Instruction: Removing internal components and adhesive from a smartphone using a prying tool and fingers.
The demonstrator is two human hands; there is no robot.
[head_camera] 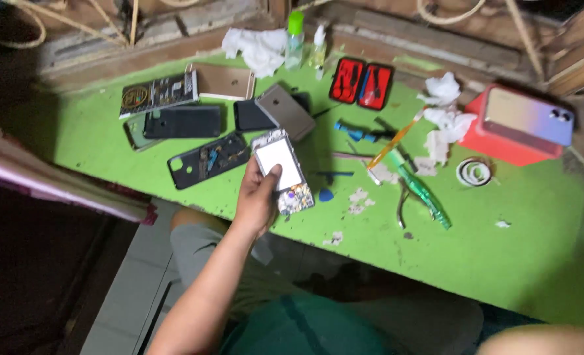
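Observation:
My left hand (257, 197) grips an opened phone body (283, 172) over the near edge of the green table (489, 256). A pale rectangular plate covers the phone's middle, and bare circuit parts show at its lower end; my thumb rests on the plate. Only a sliver of my right arm shows at the bottom right corner; the right hand itself is out of view. Just left of the held phone lies a black phone back cover (208, 160).
Several phones and covers (182, 121) lie at the table's left. A red tool case (362, 83) stands open at the back. Tweezers, a blue screwdriver (356, 132), a green tool (423, 192), tissues (444, 105), bottles (295, 41) and a phone on a red box (527, 117) are scattered right.

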